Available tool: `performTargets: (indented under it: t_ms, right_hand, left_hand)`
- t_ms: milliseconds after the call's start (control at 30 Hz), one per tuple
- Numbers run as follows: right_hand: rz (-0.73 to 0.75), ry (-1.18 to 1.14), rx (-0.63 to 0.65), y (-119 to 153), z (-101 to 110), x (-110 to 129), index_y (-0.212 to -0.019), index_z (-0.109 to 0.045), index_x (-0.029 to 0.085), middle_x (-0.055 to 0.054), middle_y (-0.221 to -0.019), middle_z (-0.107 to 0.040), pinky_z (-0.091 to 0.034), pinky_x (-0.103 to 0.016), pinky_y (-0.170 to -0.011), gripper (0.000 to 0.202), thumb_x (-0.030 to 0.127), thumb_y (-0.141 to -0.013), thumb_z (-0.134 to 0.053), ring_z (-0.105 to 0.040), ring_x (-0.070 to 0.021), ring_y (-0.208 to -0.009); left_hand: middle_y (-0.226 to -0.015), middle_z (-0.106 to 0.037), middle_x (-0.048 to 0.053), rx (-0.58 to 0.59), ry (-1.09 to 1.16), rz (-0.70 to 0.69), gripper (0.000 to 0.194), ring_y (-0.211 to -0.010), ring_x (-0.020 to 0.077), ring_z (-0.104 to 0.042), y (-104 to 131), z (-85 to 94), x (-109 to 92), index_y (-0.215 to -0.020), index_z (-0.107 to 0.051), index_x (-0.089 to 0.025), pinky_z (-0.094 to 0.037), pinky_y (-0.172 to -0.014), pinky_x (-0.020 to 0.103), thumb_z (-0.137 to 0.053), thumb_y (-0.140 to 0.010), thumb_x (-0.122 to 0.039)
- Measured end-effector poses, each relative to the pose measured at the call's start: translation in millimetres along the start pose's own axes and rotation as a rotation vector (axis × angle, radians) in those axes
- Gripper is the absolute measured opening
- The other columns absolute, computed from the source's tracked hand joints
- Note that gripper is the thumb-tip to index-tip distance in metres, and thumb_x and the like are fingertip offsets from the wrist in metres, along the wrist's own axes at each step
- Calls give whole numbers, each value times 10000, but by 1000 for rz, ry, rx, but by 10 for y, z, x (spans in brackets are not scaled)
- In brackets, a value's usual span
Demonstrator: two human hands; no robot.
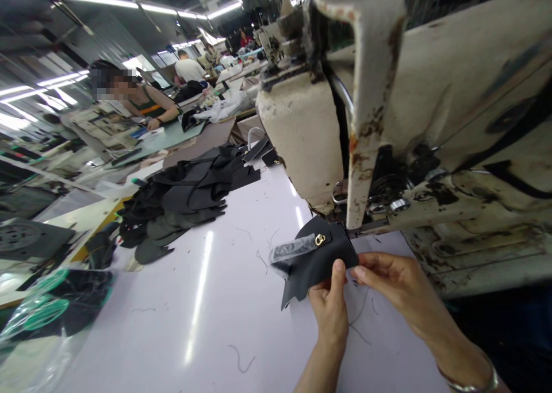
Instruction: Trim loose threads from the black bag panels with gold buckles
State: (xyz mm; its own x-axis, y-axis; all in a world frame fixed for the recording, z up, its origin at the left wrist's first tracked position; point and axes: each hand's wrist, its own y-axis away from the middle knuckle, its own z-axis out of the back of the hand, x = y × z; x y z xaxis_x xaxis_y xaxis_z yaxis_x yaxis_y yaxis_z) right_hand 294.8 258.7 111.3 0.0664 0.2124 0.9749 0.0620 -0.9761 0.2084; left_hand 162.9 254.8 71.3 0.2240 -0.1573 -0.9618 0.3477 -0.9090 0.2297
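Note:
I hold a black leather piece with a small gold buckle and a plastic-wrapped strap just under the head of a worn cream sewing machine. My left hand pinches the piece's lower edge with the thumb on top. My right hand grips its right edge with the fingertips, next to the machine's needle area. Both hands hover above the white table.
A heap of black leather pieces lies on the table's far left part. Loose threads dot the surface. A plastic bag sits at the near left. Another person works at a bench beyond; more workers farther back.

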Motion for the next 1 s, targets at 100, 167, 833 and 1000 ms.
performTargets:
  t_ms: [100, 167, 833, 1000]
  right_hand:
    - [17, 61, -26, 1, -25, -1, -1001, -809, 196, -68, -909, -783, -574, -307, -762, 313, 466, -849, -765, -716, -213, -809]
    - [20, 101, -49, -3, -52, -5, -947, -805, 198, -51, -844, -769, -557, -285, -717, 310, 488, -856, -748, -703, -197, -763]
    - [-11, 85, -161, -42, -181, -36, -874, -799, 185, -82, -786, -771, -574, -290, -660, 443, 620, -836, -724, -710, -214, -693]
    - [82, 127, -193, -65, -197, -37, -671, -753, 197, -37, -607, -688, -494, -259, -577, 444, 583, -882, -692, -620, -163, -567]
  left_hand:
    - [-665, -681, 21, -16, -18, 19, 375, -641, 146, -599, 15, -19, -40, -789, -771, -115, -484, -630, 256, -797, -804, -489]
    - [-667, -678, 16, -15, -5, 17, 369, -645, 139, -594, 23, -23, -52, -792, -770, -116, -480, -636, 251, -794, -808, -484]
    - [-913, -797, 84, 80, 69, 49, 372, -867, 196, -699, 19, -16, -50, -934, -794, -112, -525, -842, 297, -739, -875, -475]
    - [-687, -717, 62, 304, -45, 73, 462, -674, 151, -641, 68, 86, -195, -714, -730, -123, -508, -702, 266, -641, -934, -519]
